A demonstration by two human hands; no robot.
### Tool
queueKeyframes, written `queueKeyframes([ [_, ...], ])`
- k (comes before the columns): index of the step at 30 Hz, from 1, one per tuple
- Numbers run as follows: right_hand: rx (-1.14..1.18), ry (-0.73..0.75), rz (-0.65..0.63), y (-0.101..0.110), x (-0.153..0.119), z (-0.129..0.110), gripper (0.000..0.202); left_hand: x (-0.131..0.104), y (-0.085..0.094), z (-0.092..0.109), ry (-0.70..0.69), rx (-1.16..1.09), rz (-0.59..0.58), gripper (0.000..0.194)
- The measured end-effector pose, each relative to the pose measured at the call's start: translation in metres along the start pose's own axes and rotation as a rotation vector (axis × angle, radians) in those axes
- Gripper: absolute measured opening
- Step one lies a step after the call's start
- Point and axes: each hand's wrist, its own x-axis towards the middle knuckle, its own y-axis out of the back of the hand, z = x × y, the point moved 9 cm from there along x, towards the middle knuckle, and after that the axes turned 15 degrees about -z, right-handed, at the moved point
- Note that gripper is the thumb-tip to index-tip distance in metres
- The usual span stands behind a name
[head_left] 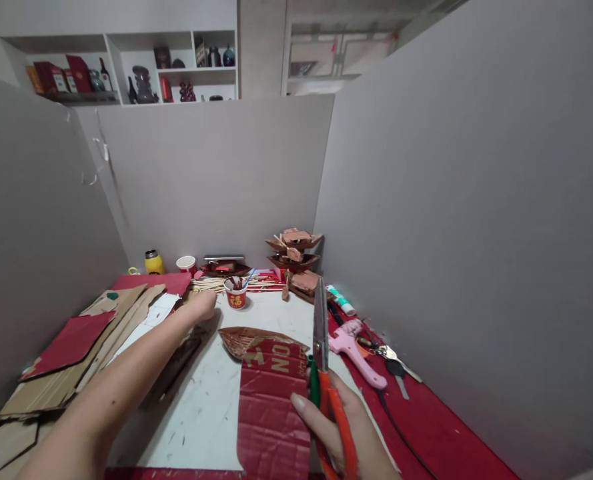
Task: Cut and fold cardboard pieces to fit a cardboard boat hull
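Note:
My right hand (333, 420) holds scissors (322, 367) with orange handles, blades pointing up, along with a green object (315, 383) and the edge of a red cardboard piece (273, 407) with printed letters. Behind the cardboard lies a brown boat-shaped piece (235, 341) on the white sheet (201, 400). My left arm reaches forward over the sheet; my left hand (207, 305) is near the thin wooden sticks (263, 285) and left of a red paper cup (236, 295) with brown contents and a blue stick. Its fingers are turned away and hidden.
Cardboard sheets (61, 387) are stacked at the left. Small brown boats (296, 260) stand at the back right. A pink glue gun (359, 357), its cord, a glue tube (341, 300) and keys lie at the right. A yellow bottle (153, 263) stands at the back left, beneath grey partitions (216, 173).

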Motion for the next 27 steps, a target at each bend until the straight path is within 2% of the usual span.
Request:
queueKeyframes([
  [2,0.016,0.021,-0.003,0.000,-0.001,-0.002,0.033,-0.022,0.002,-0.002,-0.019,-0.026,-0.071,0.033],
  [4,0.033,0.041,-0.001,0.001,-0.002,-0.003,0.031,-0.056,0.003,-0.004,-0.059,-0.065,-0.126,0.032],
  [5,0.041,0.046,0.001,0.001,-0.002,-0.004,0.031,-0.076,0.001,-0.004,-0.086,-0.088,-0.168,0.025],
  [7,0.056,0.049,0.006,0.001,-0.002,-0.004,0.030,-0.120,-0.007,0.000,-0.151,-0.152,-0.259,0.020],
  [9,0.070,0.053,-0.002,-0.002,-0.003,-0.006,0.029,-0.162,-0.020,0.009,-0.223,-0.252,-0.371,0.025],
  [10,0.076,0.053,-0.015,-0.005,-0.003,-0.007,0.029,-0.179,-0.024,0.017,-0.272,-0.420,-0.385,0.029],
  [12,0.094,0.055,-0.053,-0.012,-0.005,-0.007,0.030,-0.200,-0.020,0.029,-0.348,-0.722,-0.257,0.030],
  [14,0.123,0.054,-0.092,-0.020,-0.006,-0.007,0.032,-0.207,-0.021,0.044,-0.424,-0.932,-0.144,0.025],
  [16,0.152,0.035,-0.133,-0.028,-0.008,-0.003,0.035,-0.204,-0.028,0.064,-0.526,-1.116,-0.103,0.030],
  [18,0.153,0.004,-0.162,-0.035,-0.009,0.002,0.037,-0.195,-0.039,0.084,-0.613,-1.272,-0.133,0.035],
  [21,0.089,-0.030,-0.176,-0.039,-0.010,0.006,0.037,-0.183,-0.052,0.103,-0.656,-1.446,-0.158,0.028],
  [24,0.054,-0.049,-0.217,-0.039,-0.010,0.008,0.034,-0.178,-0.058,0.104,-0.619,-1.557,-0.134,0.025],
  [27,-0.019,-0.098,-0.286,-0.039,-0.011,0.014,0.038,-0.179,-0.059,0.084,-0.504,-1.646,-0.061,0.029],
])
